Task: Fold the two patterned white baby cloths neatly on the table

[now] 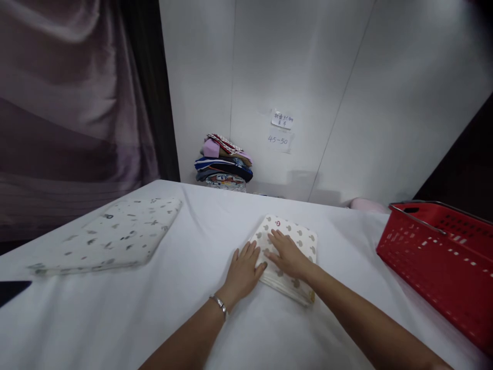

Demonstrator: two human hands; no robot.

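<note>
A folded white cloth [285,280] with grey-brown motifs and a small red mark lies in layers on the white-covered table [185,318]. My right hand [288,254] rests on top of it, fingers stretched out and palm down. Along the cloth's left edge lies my left hand [243,272], its fingers spread and its thumb touching the side of the cloth. A bracelet [220,306] circles the left wrist. Neither hand grips anything. Part of the cloth is hidden under the right hand and forearm.
Another folded white cloth [123,231] with scattered dark prints lies at the left. A red plastic basket [435,257] with a metal handle stands at the right. Beyond the far edge is a stack of folded fabrics [223,162] against the wall. Paper labels [281,131] hang there.
</note>
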